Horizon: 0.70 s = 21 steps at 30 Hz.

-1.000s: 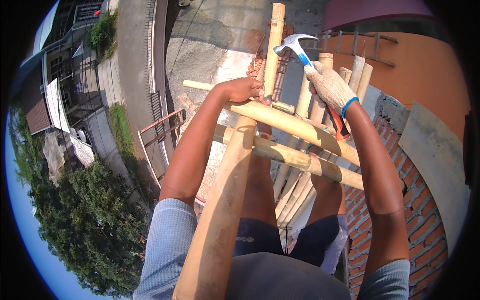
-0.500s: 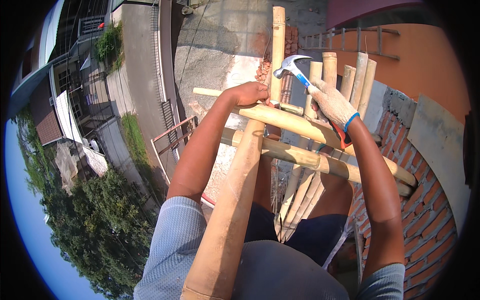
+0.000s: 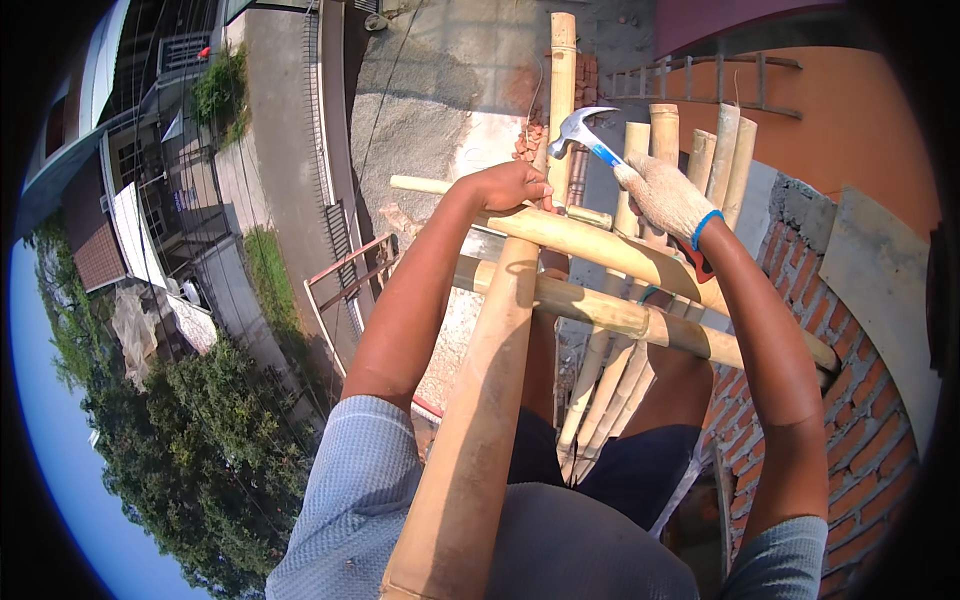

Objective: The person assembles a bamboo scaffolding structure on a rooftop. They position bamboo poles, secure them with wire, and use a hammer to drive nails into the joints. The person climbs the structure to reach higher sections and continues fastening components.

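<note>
Right gloved fingers (image 3: 641, 178) wrapped around hammer (image 3: 600, 148), left fingers (image 3: 538, 188) curled at bamboo (image 3: 615, 246), pinch unclear

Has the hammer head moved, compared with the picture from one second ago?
Yes: against the upright bamboo pole, the hammer head now appears lower in the view, nearer the left hand.

Grey-blue waffle-textured sleeves (image 3: 360, 455); cream glove (image 3: 670, 195), blue cuff (image 3: 703, 225).

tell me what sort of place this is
Probably an outdoor building site: long tan round bamboo poles cross mid-view, a bare red-brick wall with grey mortar stands at right, and a grey heap of sand or gravel lies below.
</note>
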Each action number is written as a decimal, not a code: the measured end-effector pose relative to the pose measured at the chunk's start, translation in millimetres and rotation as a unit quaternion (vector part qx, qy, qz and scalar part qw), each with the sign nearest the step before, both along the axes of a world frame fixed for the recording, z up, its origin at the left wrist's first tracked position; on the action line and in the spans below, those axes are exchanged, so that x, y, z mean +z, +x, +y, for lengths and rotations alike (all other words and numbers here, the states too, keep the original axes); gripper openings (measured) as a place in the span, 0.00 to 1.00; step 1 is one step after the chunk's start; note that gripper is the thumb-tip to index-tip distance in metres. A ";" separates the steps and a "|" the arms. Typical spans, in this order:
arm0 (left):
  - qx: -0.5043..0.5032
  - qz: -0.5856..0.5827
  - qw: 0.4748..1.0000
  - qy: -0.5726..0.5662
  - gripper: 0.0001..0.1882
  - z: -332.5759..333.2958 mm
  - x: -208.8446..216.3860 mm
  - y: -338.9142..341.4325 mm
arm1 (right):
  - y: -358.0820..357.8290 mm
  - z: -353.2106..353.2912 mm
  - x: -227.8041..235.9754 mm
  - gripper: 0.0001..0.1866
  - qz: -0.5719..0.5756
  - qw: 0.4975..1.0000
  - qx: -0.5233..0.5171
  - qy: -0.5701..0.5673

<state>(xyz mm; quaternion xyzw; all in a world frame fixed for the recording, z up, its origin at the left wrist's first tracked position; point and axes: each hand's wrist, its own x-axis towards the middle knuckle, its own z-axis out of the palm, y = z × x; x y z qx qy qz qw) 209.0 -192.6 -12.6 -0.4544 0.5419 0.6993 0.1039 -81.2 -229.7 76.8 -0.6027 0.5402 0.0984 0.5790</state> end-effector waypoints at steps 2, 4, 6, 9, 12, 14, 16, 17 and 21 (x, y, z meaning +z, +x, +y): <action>0.005 0.013 1.000 0.003 0.18 -0.2 0.6 -0.2 | 0.9 -9.9 8.1 0.19 -0.019 0.997 -0.067 0.023; 0.031 0.021 0.999 0.014 0.18 -0.3 2.3 -0.2 | 3.7 -17.2 14.3 0.21 -0.034 0.986 -0.160 0.039; 0.006 -0.012 1.000 0.007 0.17 -0.7 3.4 -0.2 | 7.6 -21.0 17.9 0.22 -0.028 0.986 -0.161 -0.011; 0.012 0.001 1.000 0.005 0.17 -1.3 3.2 -0.3 | 11.9 -25.3 18.7 0.24 0.027 0.999 -0.013 0.011; 0.042 0.038 0.998 0.022 0.17 0.4 0.9 -0.2 | 11.3 -28.2 16.1 0.23 -0.001 0.999 -0.034 0.012; 0.087 0.063 0.991 0.074 0.18 2.0 -0.4 0.4 | 10.8 -27.9 13.0 0.22 -0.020 0.989 -0.144 0.009; 0.017 -0.001 0.999 0.028 0.18 2.9 -0.8 1.1 | 11.2 -26.0 9.9 0.21 -0.025 0.987 -0.159 -0.017; -0.020 -0.032 0.999 0.001 0.18 1.6 -1.2 1.3 | 10.5 -27.2 9.0 0.22 -0.011 0.989 -0.138 -0.044; 0.027 0.022 0.999 0.003 0.18 1.3 1.3 1.2 | 9.8 -42.9 13.3 0.21 0.038 0.999 0.032 0.023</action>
